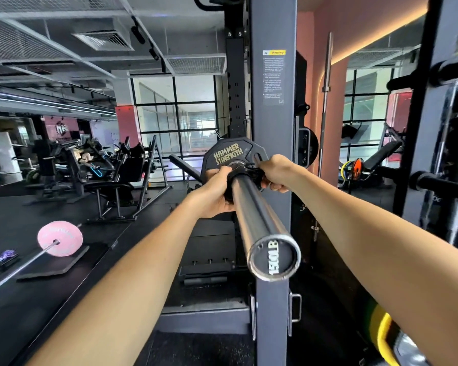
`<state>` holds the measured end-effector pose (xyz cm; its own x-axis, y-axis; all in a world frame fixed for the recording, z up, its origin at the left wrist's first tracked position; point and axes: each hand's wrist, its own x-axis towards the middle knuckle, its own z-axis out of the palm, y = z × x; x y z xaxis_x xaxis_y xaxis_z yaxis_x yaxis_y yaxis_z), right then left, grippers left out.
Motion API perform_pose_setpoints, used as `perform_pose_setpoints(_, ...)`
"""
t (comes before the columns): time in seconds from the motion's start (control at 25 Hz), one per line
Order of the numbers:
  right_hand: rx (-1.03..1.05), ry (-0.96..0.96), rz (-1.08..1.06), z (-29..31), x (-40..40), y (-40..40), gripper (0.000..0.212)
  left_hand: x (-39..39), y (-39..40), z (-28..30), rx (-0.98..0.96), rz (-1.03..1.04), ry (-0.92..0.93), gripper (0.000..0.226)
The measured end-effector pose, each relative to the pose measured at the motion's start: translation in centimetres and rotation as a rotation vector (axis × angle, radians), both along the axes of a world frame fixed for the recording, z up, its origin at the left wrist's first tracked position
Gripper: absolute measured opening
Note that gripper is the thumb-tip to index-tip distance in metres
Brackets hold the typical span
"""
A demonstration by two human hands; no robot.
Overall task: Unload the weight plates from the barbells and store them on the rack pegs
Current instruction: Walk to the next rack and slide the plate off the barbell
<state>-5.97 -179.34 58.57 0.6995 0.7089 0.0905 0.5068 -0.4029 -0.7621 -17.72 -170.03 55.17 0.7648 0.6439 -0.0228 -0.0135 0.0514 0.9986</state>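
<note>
Chrome barbell sleeve [259,220] nearest the lens, round end cap stamped "1500LB", running away from the camera toward the rack. Black multi-sided weight plate [232,154] with gold "HAMMER STRENGTH" lettering seated at the far end of that sleeve, upright, face toward the camera. Black collar clamp [242,173] around the sleeve, tight against the plate face.

Left hand [214,192] closed around the left and under side of the collar, fingers curled onto it. Right hand [276,171] closed on the right side of the collar, fingertips at the plate's grip slot; cannot tell whether touching the plate itself or only the clamp lever. Both forearms bare, stretched out either side of the sleeve.

Dark grey steel rack upright [273,114] directly behind the sleeve, white and yellow warning label [274,76] on its face. Black plate [307,147] stored behind the upright's right edge, mostly hidden. Bare steel bar [325,101] standing vertical near the pink wall. Black rack peg [442,184] sticking out at the right edge of the frame, bare.

Pink round bumper plate [60,238] on a second barbell [19,268], resting on a black floor pad [56,268] at the left of the floor. Yellow and green plate edge [384,336] in the bottom right corner, blurred.
</note>
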Motion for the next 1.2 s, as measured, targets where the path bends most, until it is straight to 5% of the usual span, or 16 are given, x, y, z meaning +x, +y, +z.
perform_pose_setpoints(0.72, 0.007, 0.004, 0.003, -0.5, -10.5, -13.8, 0.035, -9.9, -12.0, -0.5, 0.05, -0.104, 0.066, 0.044)
perform_pose_setpoints(0.92, -0.017, -0.008, 0.05, -0.2, -13.8, -18.4, 0.036, -13.3, -16.4, -0.5, 0.044, -0.086, 0.018, 0.06)
perform_pose_setpoints(1.2, -0.002, -0.029, 0.069, -1.3, -17.4, -23.5, 0.034, -17.7, -21.7, -1.2, 0.123, -0.194, 0.125, 0.04)
